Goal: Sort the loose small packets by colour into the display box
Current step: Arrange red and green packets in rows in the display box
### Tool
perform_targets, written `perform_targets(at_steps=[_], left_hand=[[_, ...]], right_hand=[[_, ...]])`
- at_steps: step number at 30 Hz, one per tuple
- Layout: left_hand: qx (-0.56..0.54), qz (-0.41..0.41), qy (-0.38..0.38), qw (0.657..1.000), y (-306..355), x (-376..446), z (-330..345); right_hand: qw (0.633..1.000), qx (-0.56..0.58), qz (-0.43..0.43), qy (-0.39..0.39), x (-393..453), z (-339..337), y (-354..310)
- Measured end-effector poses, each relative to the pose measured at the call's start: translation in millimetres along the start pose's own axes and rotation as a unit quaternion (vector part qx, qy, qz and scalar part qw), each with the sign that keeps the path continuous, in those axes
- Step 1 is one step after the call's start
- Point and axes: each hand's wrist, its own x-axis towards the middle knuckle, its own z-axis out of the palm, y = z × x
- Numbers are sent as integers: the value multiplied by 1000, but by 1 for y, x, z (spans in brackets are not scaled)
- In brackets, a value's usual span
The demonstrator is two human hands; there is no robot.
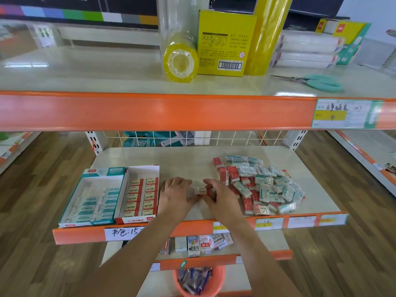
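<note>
A loose pile of red and teal small packets (pixel 260 185) lies on the right half of the middle shelf (pixel 184 159). At the left stand two display boxes: a teal box (pixel 94 197) partly filled with teal packets, and a red box (pixel 140 194) holding rows of red packets. Between the red box and the pile, my left hand (pixel 176 195) and my right hand (pixel 218 195) meet over a few red packets (pixel 201 191). Both hands pinch these packets from either side. Fingers hide part of them.
An orange shelf lip (pixel 150 112) juts out above the work shelf. The upper shelf carries tape rolls (pixel 180 61), a yellow carton (pixel 225 46) and teal scissors (pixel 321 82). A lower shelf holds small boxes (pixel 194 246). An orange bucket (pixel 199 279) sits below.
</note>
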Motion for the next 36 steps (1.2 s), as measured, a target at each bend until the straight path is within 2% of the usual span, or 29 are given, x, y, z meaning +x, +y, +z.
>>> perform_targets(at_steps=[3,10,18,29,36], left_hand=[[36,24,17,999,-2,-3,-3],[90,80,49,992,-2,-10,-2],[173,115,67,976,-2,-11,-10],[196,100,48,974,-9,-10,-20],[182,96,77,976,-17,-10,-33]], right_hand=[[1000,-22,-9,-10,0,0,-2],[984,-160,-45,-70,7,4,-7],[982,-164,-45,-84,11,-4,-16],[982,-165,-67,-65,11,-6,-26],[983,-152,-90,-57,16,-9,-41]])
